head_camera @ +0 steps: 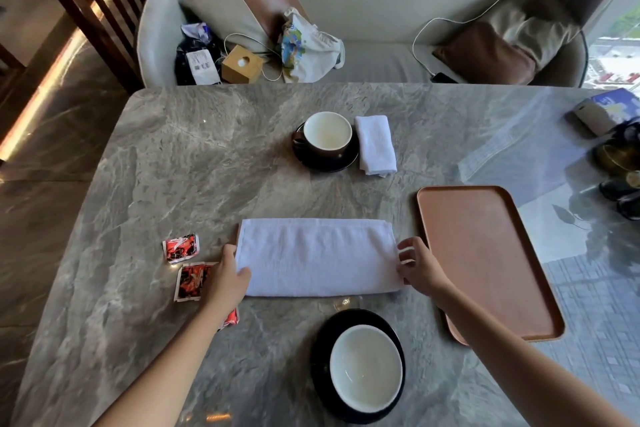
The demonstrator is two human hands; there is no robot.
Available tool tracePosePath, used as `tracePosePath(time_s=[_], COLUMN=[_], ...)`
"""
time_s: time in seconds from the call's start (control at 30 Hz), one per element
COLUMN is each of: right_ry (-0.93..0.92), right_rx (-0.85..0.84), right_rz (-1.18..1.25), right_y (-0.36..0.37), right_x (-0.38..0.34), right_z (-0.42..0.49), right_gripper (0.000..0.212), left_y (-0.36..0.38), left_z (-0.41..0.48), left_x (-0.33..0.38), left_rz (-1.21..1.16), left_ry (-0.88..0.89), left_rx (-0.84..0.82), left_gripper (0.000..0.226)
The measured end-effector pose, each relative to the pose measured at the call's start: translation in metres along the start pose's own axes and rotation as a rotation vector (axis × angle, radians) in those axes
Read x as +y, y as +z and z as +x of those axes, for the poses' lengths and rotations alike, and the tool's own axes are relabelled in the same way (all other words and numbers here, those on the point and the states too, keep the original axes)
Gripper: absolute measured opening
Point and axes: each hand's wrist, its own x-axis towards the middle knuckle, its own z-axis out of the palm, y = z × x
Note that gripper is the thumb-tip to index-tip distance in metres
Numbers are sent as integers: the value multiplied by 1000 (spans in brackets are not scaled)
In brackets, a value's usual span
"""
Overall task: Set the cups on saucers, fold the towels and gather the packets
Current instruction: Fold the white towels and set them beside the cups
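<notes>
Pinching towel (317,258) ends in left hand (227,276) and right hand (420,269); uneven pull could skew the fold or scatter packets (188,279) beside my left fingers.

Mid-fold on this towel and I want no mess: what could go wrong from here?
The left hand grips the towel right beside the packets, one under the forearm: a sweep could scatter them. The near cup on its saucer stands close between both forearms; pulling back might knock it. The right hand works near the tray and could nudge it.
</notes>
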Motion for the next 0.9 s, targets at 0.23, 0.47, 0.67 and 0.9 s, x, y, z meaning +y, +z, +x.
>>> tracePosePath(time_s=[0.23,0.47,0.67,0.9], right_ry=[-421,-677,-684,-534], right_rx=[277,-211,-49,29], right_rz=[-679,-1002,-952,-927], right_y=[17,87,69,37], right_x=[-26,-34,-8,10], right_z=[-13,12,22,23], right_gripper=[48,65,67,68], left_y=[9,64,53,53], left_z=[-14,5,10,8], left_x=[19,44,6,6], left_rz=[344,548,550,518], left_ry=[434,448,382,321], left_rx=[306,-49,93,125], left_gripper=[65,69,88,106])
